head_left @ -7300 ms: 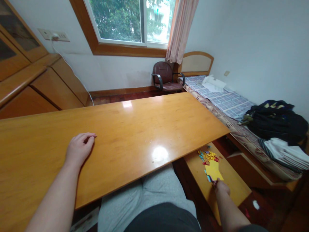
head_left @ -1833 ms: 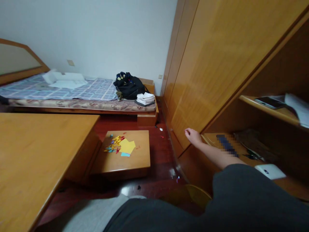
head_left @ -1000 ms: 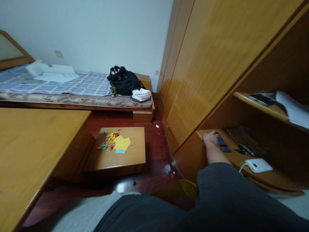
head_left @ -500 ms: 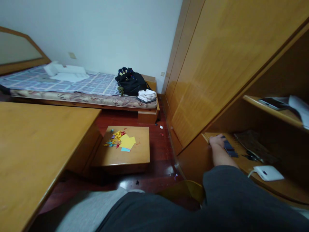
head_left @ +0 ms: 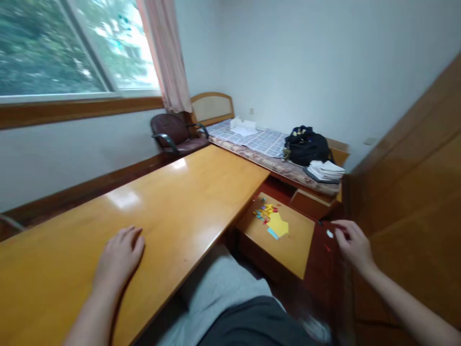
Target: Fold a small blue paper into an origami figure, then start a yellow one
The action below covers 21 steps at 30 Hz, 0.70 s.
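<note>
My left hand (head_left: pixel 120 254) lies flat on the long wooden desk (head_left: pixel 187 202), fingers stretched out and holding nothing. My right hand (head_left: pixel 353 245) hangs in the air at the right, beside the wooden wardrobe (head_left: pixel 414 192), with its fingers drawn together in a pinch. What the pinch holds is too small and blurred to name. Left of that hand stands a low wooden table (head_left: pixel 291 254) carrying a yellow paper sheet (head_left: pixel 278 225) and several small coloured paper pieces (head_left: pixel 264 211).
A bed (head_left: pixel 259 142) along the far wall carries a black backpack (head_left: pixel 306 144) and folded cloths (head_left: pixel 326 170). A dark red armchair (head_left: pixel 175 134) stands under the window by the curtain (head_left: pixel 165 53). Small scraps lie on the red floor (head_left: pixel 329 234).
The view has swung left from the wardrobe shelves to the desk and window. My right hand has left the shelf and now hangs by the wardrobe front. My left hand is in view again.
</note>
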{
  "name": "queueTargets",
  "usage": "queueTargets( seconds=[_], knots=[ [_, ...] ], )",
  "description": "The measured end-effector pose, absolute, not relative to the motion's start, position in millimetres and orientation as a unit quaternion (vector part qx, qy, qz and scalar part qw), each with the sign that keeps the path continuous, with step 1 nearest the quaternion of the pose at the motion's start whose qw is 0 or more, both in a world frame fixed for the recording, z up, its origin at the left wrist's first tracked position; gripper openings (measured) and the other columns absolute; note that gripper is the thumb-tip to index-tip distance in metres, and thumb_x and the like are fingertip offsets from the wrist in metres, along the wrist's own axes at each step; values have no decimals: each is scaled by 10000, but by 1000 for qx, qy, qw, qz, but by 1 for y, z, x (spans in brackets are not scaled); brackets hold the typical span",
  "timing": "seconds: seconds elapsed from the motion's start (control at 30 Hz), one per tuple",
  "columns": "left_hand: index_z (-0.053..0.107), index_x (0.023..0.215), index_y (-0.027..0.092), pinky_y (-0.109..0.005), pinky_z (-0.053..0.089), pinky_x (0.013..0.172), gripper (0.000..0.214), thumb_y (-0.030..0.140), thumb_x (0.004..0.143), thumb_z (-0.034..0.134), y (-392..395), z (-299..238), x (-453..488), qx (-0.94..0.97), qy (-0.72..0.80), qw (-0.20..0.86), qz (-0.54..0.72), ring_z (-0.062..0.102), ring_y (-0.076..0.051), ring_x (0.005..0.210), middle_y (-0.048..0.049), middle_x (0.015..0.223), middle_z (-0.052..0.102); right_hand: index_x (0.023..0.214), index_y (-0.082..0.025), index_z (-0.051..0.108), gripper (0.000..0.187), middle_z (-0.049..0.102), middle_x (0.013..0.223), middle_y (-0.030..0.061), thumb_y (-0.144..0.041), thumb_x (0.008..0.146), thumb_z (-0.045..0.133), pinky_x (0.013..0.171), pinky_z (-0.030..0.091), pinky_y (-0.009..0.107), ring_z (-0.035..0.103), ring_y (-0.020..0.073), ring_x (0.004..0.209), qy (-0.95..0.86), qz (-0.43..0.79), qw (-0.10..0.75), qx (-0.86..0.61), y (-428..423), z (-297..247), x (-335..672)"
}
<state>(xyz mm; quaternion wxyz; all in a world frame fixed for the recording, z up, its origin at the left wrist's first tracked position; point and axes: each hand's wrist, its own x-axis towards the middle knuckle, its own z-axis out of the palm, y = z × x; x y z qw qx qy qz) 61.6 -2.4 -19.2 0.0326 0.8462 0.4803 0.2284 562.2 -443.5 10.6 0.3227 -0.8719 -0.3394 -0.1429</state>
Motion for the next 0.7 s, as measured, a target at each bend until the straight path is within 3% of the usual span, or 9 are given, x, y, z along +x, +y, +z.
queueTargets(
  seconds=[0.1,0.3,0.4,0.6,0.7],
  knots=[
    [614,1083,160,-468,394,1099,412,404,889,346,-3,-28,59,847,479,7,229,541,-312,1222,-149,1261,623,891,-235,634,187,658,966,80,-308,877,462,885,507,385,630,239,927,-456,-121,419,-776,-335,33,511],
    [641,1110,170,-485,378,1118,325,297,910,419,-10,-30,62,836,490,20,247,521,-298,1266,-123,1281,626,881,-226,650,155,644,904,57,-222,889,495,823,526,391,622,219,872,-521,-50,626,-578,-188,49,378],
    [651,1099,183,-498,368,1128,290,252,903,449,-14,-28,61,830,495,42,253,521,-296,1271,-107,1285,629,908,-222,657,187,630,920,62,-191,896,472,771,533,387,614,222,876,-506,32,685,-523,-152,40,313],
    [664,1034,196,-502,368,1128,239,202,896,469,-18,-28,59,821,483,83,295,540,-271,1247,-89,1220,665,889,-236,665,218,633,894,44,-125,907,478,788,521,365,620,200,883,-605,138,675,-398,-108,44,227],
    [656,1084,207,-462,415,1097,270,193,872,490,-14,-35,55,818,479,103,302,574,-254,1191,-80,1201,671,936,-225,661,221,642,957,58,-118,878,476,810,530,359,617,198,917,-704,142,610,-334,-80,48,203]
  ],
)
